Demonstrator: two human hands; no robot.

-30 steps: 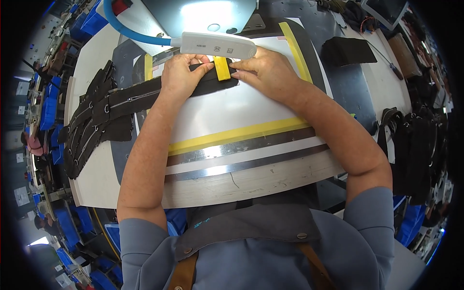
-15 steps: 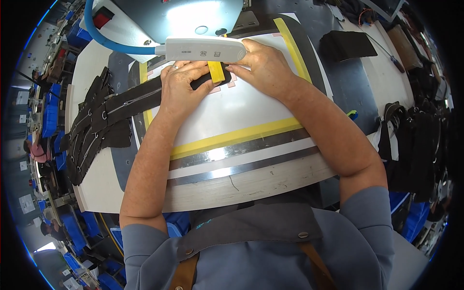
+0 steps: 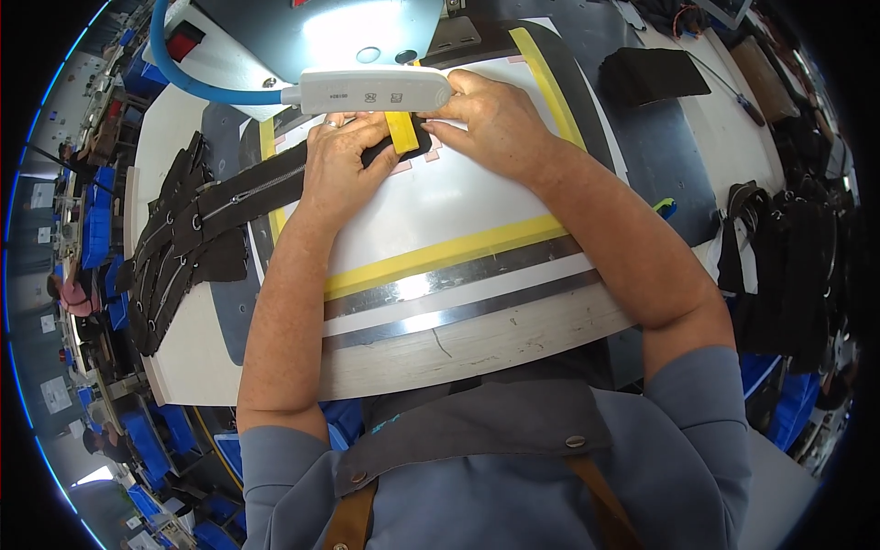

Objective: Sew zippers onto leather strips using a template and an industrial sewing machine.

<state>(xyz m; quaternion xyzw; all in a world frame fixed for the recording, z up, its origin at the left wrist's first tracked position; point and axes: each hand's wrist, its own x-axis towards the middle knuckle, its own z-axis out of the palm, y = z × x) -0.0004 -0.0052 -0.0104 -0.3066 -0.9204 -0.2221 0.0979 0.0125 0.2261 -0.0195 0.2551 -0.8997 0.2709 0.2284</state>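
Note:
A black fabric strip with a zipper [image 3: 261, 189] runs from the left onto a white board [image 3: 403, 220] edged with yellow tape. My left hand [image 3: 348, 165] is closed over the strip near its right end, its fingers partly behind a white lamp head [image 3: 374, 91]. Between my two hands, a yellow bar [image 3: 401, 134] lies across the strip. At the strip's right end is my right hand [image 3: 500, 124], its thumb and fingers bent in against the fabric. The lamp head covers some of its fingertips. Small pink pieces [image 3: 432, 154] show on the board beside the strip.
A machine with a lit plate [image 3: 367, 32] stands at the far side, and a blue hose [image 3: 188, 78] arches to the lamp. More black zippered pieces [image 3: 170, 247] spread at left. On the right lie a black block [image 3: 653, 76], a screwdriver [image 3: 747, 105] and piled black fabric [image 3: 788, 266].
The view has shifted slightly, so the board and lamp appear a little further left. Both hands keep nearly the same places at the strip and yellow bar.

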